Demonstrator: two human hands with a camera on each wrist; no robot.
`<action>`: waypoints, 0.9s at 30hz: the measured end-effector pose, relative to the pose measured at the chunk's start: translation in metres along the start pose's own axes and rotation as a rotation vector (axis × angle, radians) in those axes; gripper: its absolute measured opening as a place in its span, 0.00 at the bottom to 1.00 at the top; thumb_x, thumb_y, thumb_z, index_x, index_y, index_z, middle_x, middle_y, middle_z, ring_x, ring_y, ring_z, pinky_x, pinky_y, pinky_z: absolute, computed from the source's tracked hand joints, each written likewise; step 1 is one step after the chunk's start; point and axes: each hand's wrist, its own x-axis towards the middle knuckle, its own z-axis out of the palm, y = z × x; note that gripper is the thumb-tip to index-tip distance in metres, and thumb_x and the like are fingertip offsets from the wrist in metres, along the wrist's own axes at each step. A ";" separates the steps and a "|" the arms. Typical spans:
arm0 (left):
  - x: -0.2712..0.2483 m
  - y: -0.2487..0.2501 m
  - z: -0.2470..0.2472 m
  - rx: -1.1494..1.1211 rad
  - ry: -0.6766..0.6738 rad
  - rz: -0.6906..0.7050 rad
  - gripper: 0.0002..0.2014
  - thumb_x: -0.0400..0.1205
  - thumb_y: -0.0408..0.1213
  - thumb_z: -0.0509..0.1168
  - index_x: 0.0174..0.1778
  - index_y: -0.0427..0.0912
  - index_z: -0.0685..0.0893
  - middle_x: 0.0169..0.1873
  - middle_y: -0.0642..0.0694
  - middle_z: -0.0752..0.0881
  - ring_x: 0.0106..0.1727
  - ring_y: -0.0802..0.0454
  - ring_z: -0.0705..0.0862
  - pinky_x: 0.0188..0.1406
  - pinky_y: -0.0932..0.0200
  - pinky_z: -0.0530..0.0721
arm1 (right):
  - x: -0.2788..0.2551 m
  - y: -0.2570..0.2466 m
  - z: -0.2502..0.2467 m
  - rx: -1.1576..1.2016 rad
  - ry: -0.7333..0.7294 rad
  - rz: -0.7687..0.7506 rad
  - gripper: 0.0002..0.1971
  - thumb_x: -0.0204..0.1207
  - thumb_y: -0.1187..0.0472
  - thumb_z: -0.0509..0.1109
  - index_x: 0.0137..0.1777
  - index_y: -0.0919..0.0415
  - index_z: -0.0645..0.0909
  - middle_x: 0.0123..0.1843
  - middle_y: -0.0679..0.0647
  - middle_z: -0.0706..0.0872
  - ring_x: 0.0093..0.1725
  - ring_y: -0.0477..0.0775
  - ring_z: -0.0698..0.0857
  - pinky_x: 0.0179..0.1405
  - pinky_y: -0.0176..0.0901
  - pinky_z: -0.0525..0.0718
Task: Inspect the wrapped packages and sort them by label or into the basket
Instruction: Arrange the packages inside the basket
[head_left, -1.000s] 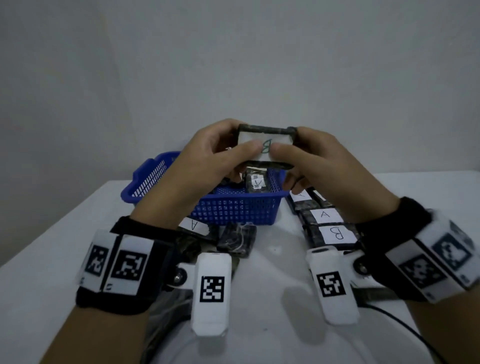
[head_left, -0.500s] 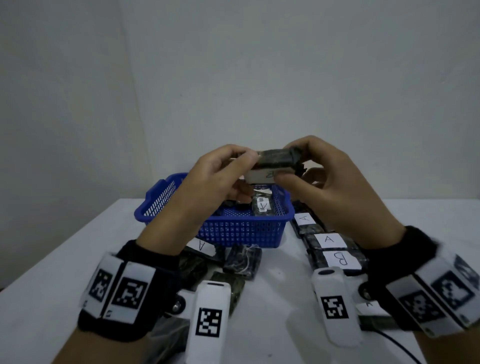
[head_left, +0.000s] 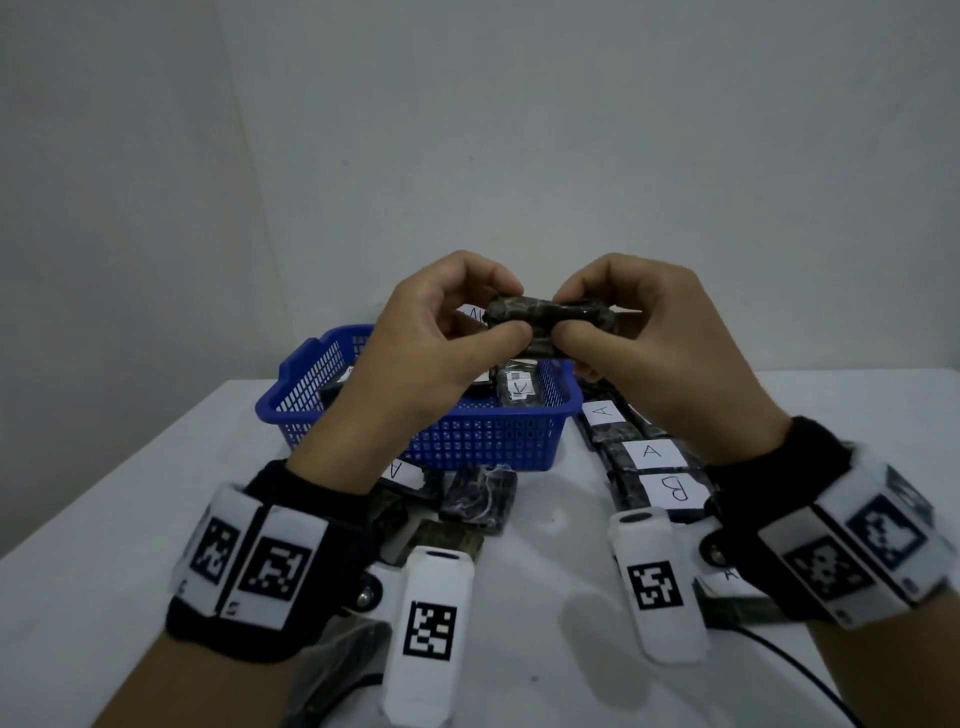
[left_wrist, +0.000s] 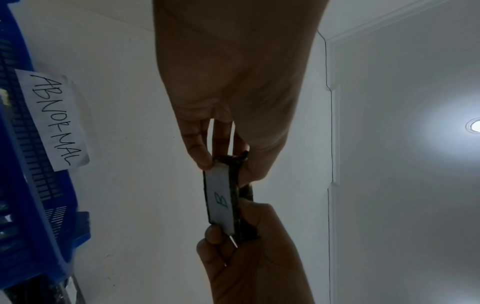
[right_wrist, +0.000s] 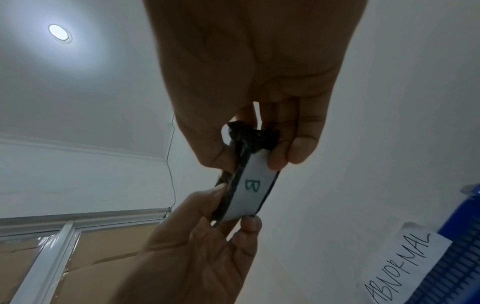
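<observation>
Hands: two, left hand (head_left: 415, 358) and right hand (head_left: 660, 353), centre of the head view, raised above the basket (head_left: 483, 441).
Grip: both pinch one held package (head_left: 545, 317), thumb under, fingers curled over; left takes its left end, right its right end.
Held package, place: in the air, above and just behind the basket's far rim, touching only the hands.
Held package, axis: long axis runs left-right in the head view, dark wrapped edge toward the camera.
Label: white, marked B (right_wrist: 253, 186), faces down and away; readable only in the wrist views.
Basket: one, blue mesh, centre of the table (head_left: 130, 519); paper sign (left_wrist: 53, 121) reading ABNORMAL on its far side.
In basket: one package with a white label (head_left: 519, 392) is clear; others are hidden behind the left hand, count unclear.
Right row: three labelled packages counted, A (head_left: 602, 413), A (head_left: 652, 452), B (head_left: 675, 488), right of the basket, partly behind the right wrist.
Lower right: one more package (head_left: 727, 592), mostly covered by the wristband, letter cut off.
Left pile: one A-labelled package (head_left: 397, 470) and a dark unlabelled one (head_left: 478, 496) below the basket; more under the left wrist, not countable.
Wrist views: basket cut off at the frame edge.
</observation>
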 end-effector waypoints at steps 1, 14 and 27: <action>0.000 0.000 0.000 -0.007 0.000 -0.002 0.09 0.81 0.28 0.72 0.51 0.46 0.83 0.46 0.49 0.86 0.37 0.49 0.83 0.35 0.63 0.83 | 0.000 0.000 0.000 0.011 0.004 -0.005 0.05 0.72 0.64 0.75 0.45 0.55 0.86 0.40 0.48 0.89 0.34 0.50 0.89 0.37 0.45 0.89; 0.001 -0.001 -0.002 -0.045 -0.031 -0.051 0.07 0.83 0.30 0.70 0.54 0.43 0.82 0.52 0.43 0.86 0.43 0.49 0.89 0.44 0.58 0.88 | 0.002 0.002 -0.007 0.076 -0.075 0.113 0.13 0.81 0.61 0.75 0.64 0.53 0.81 0.56 0.52 0.90 0.48 0.57 0.93 0.52 0.54 0.93; 0.001 -0.001 0.003 -0.011 -0.018 -0.066 0.10 0.83 0.43 0.68 0.59 0.47 0.81 0.53 0.45 0.89 0.50 0.49 0.91 0.45 0.57 0.90 | 0.001 0.001 -0.004 -0.009 -0.005 -0.019 0.14 0.77 0.66 0.77 0.58 0.53 0.80 0.50 0.50 0.90 0.47 0.49 0.89 0.41 0.33 0.83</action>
